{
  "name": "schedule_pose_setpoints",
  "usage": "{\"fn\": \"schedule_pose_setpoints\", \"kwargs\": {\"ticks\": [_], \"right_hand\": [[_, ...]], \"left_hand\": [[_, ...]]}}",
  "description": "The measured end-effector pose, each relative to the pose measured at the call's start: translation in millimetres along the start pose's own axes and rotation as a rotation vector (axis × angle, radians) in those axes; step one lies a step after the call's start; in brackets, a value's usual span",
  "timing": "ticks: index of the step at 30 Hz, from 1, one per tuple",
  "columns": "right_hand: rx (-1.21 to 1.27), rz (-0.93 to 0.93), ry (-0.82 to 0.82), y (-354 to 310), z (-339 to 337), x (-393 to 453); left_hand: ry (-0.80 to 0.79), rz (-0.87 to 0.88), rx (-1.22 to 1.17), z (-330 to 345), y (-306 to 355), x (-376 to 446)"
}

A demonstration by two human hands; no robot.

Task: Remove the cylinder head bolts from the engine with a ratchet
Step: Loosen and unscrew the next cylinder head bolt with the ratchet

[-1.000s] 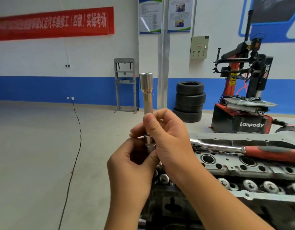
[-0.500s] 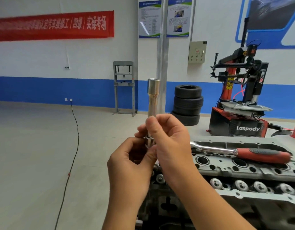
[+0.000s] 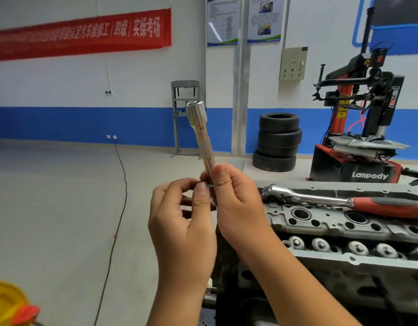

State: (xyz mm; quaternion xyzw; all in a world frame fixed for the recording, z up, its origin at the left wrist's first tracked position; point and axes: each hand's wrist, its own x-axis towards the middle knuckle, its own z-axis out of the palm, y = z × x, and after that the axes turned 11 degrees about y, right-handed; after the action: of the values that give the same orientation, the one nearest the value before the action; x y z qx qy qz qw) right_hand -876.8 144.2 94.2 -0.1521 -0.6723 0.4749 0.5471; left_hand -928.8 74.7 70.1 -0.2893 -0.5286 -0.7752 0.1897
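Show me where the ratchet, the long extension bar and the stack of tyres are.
ratchet (image 3: 321, 200): head view, on its chrome shank.
extension bar (image 3: 204, 140): head view, mid-shaft above the fingers.
stack of tyres (image 3: 278, 142): head view, middle tyre's sidewall.

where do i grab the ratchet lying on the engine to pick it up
Take the ratchet by its red handle, from above with the right hand. It lies flat on the engine, chrome head toward you and handle pointing right, so the thick grip is free on top. Both hands now hold the long extension bar.
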Motion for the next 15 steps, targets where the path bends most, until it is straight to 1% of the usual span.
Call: {"fn": "schedule_pose_setpoints", "kwargs": {"ticks": [2,4,6,7,9,11,12,15], "right_hand": [[-0.022,0.008,-0.074,-4.8,-9.8,4.6],[-0.067,0.03,-0.206,-11.1,-22.6,11.9],[-0.054,0.065,-0.337,-14.8,-34.6,16.8],[-0.024,0.088,-0.374,-15.3,-38.9,17.5],[0.018,0.124,-0.399,-12.6,-44.8,17.4],[0.02,0.11,-0.361,-6.5,-47.1,15.5],[0.0,0.059,-0.309,-3.8,-47.1,14.8],[-0.048,-0.155,-0.04,-1.1,-46.4,12.1]], "left_hand": [[-0.068,0.019,-0.014,-5.5,3.3,8.3],[-0.238,0.006,-0.11,-9.5,9.8,21.1],[-0.418,-0.002,-0.175,-10.4,17.7,30.4],[-0.453,0.008,-0.166,-9.3,19.8,32.5],[-0.426,0.029,-0.133,-3.8,19.9,32.7],[-0.361,0.041,-0.125,2.3,17.7,29.9],[-0.319,0.044,-0.124,5.0,16.5,29.3],[-0.206,0.036,-0.147,11.7,14.3,30.3]]}}
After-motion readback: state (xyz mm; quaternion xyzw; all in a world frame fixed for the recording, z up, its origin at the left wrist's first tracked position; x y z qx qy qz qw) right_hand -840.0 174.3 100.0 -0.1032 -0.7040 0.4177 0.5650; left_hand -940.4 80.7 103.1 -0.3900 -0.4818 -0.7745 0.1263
